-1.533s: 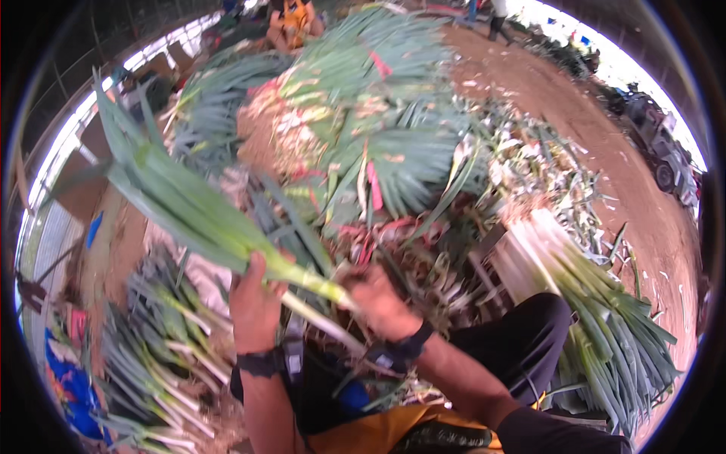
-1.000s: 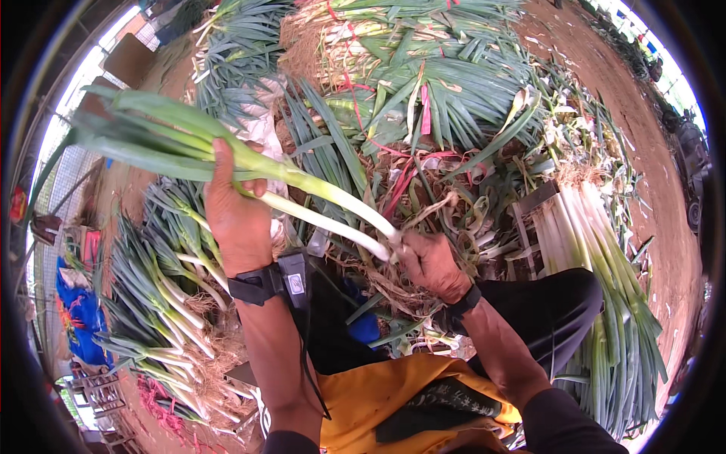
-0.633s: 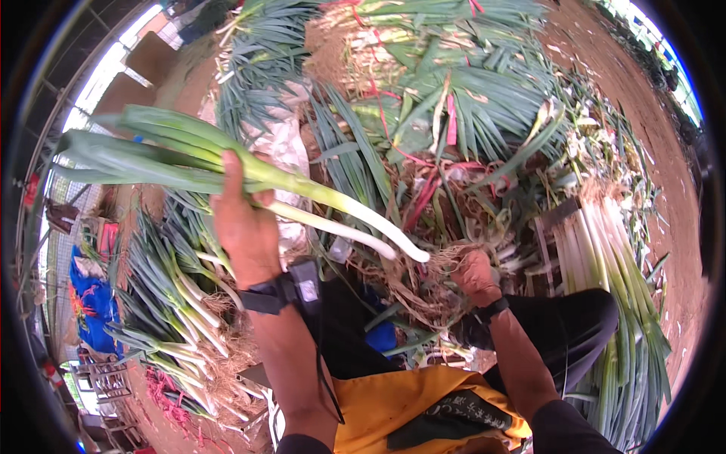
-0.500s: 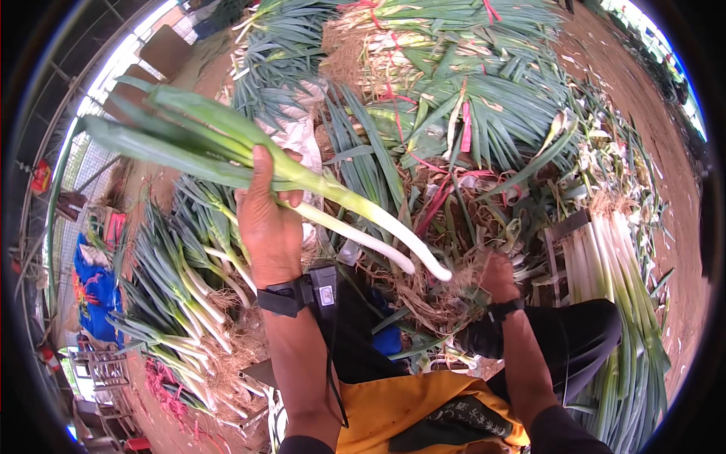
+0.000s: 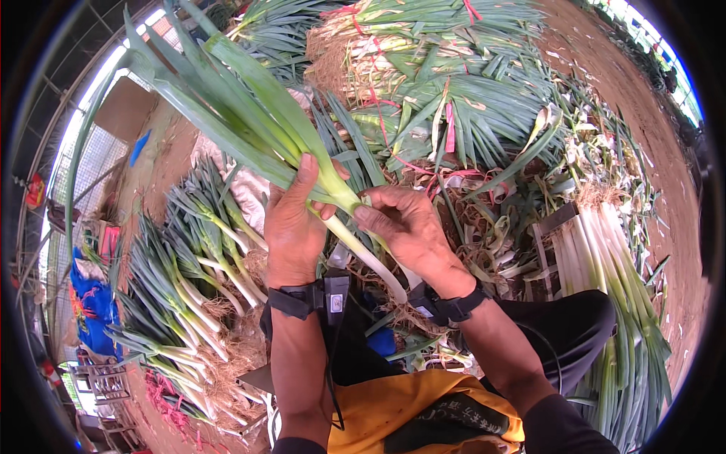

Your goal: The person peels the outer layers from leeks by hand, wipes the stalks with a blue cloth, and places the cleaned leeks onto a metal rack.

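Two long green onions [image 5: 265,125] slant across the middle, leaves toward the upper left and white ends toward the lower right. My left hand [image 5: 292,231] is closed round their stalks, with the thumb on top. Just below that grip, my right hand [image 5: 412,231] pinches the thicker stalk between thumb and fingers where green turns to white. One white end [image 5: 378,274] hangs free; my right hand and wrist partly hide the other stalk. The roots of both look removed.
Loose green onions with roots [image 5: 189,295] lie at my left. Tied bundles [image 5: 469,98] are stacked at the far side. Onions with white stalks [image 5: 605,257] lie beside a metal frame [image 5: 556,221] at my right. Trimmed scraps [image 5: 491,257] cover the ground ahead.
My right hand has come up from the root scraps to the onion stalk and taken hold of it. My left hand has tilted the onions more upright, their leaves now higher.
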The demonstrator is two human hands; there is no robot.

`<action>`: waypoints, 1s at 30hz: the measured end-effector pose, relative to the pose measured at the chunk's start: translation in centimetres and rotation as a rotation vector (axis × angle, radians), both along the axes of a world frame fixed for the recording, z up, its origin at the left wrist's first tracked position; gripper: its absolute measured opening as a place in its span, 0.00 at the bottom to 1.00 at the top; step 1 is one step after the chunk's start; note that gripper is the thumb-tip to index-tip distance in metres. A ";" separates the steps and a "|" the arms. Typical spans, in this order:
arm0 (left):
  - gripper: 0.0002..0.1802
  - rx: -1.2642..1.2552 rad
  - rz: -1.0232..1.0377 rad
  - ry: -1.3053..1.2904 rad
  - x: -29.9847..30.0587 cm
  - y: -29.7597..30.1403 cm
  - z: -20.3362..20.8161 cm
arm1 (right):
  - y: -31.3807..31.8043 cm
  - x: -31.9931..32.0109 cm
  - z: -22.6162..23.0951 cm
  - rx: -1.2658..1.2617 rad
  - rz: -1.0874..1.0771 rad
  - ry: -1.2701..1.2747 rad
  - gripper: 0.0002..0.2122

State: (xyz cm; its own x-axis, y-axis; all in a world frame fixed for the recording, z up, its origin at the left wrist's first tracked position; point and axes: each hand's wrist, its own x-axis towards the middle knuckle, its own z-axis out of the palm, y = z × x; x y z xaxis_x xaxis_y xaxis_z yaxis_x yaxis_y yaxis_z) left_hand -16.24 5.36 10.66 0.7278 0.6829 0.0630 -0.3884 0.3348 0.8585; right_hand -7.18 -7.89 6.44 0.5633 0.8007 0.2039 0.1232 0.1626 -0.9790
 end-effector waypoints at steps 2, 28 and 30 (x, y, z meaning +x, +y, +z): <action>0.15 0.012 -0.025 0.014 -0.1 -0.1 0.0 | 0.0 -0.2 -0.2 0.068 -0.010 0.033 0.05; 0.16 -0.027 0.084 -0.150 -2.5 2.0 0.7 | -21.7 3.2 -28.4 -1.134 -0.450 -0.574 0.18; 0.15 0.039 0.034 -0.119 -1.6 1.4 1.1 | -15.9 5.9 -23.6 -0.682 -0.581 -0.745 0.21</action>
State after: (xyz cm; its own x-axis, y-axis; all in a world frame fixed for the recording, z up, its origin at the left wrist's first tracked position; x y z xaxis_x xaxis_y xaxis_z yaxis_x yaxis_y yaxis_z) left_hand -17.82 6.76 11.78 0.6898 0.7026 0.1746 -0.4991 0.2869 0.8177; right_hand -1.24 -23.75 -17.12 0.8034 0.5330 0.2653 0.5879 -0.6396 -0.4953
